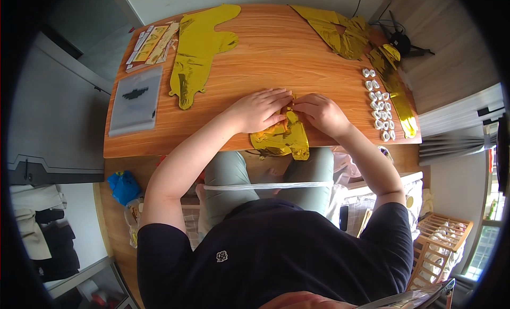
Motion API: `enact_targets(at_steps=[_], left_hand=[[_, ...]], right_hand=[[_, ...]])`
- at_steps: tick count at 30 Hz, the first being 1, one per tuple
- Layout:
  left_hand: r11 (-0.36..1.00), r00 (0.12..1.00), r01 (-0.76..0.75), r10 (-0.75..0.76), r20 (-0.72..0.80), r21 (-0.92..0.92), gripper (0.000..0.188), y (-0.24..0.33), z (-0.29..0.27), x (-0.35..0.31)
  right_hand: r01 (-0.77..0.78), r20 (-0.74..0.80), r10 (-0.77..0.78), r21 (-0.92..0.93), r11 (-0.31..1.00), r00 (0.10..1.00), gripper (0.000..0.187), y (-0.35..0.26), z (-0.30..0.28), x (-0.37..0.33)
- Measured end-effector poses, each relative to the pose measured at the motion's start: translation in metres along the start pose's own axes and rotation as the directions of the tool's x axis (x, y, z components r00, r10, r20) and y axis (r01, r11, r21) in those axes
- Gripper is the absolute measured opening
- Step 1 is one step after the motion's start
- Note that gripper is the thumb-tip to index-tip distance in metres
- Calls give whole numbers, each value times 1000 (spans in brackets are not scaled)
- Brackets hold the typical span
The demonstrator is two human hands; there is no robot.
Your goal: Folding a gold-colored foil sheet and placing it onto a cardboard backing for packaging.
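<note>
A shiny gold foil balloon [293, 133], flat and crumpled, lies at the table's near edge, its lower end hanging over the edge above my lap. My left hand [258, 111] rests flat on its left side, fingers stretched out toward the right. From the other side, my right hand [323, 113] has its fingers bent and pinched at the foil's upper end, close to the left fingertips. The right fingertips are partly hidden, so the exact grip is hard to see.
Another flat gold balloon [199, 48] lies left, beside printed packets [151, 44] and a clear plastic bag stack [135, 115]. Gold foil pieces [340, 35] spread at the far right. Several small white rolls [380, 107] stand along the right edge, near a black stand [401, 42].
</note>
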State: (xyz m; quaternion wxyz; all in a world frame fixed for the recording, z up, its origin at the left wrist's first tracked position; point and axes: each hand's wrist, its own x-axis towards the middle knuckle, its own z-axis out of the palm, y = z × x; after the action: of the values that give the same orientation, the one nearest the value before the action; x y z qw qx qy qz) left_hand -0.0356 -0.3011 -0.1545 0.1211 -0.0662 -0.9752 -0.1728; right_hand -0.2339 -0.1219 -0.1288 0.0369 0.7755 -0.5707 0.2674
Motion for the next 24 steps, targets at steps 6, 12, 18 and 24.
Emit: enact_targets(at_steps=[6, 12, 18, 24], left_hand=[[1000, 1000, -6, 6, -12, 11, 56, -2, 3, 0], [999, 1000, 4, -5, 17, 42, 56, -1, 4, 1], [998, 1000, 9, -10, 15, 60, 57, -2, 4, -1], [1000, 1000, 14, -15, 28, 7, 58, -1, -4, 1]], right_hand=[[-14, -39, 12, -55, 998, 999, 26, -5, 1, -1], [-91, -33, 92, 14, 996, 995, 22, -7, 3, 0], [-311, 52, 307, 109, 944, 950, 22, -26, -1, -5], [-284, -38, 286, 57, 957, 957, 21, -28, 9, -9]])
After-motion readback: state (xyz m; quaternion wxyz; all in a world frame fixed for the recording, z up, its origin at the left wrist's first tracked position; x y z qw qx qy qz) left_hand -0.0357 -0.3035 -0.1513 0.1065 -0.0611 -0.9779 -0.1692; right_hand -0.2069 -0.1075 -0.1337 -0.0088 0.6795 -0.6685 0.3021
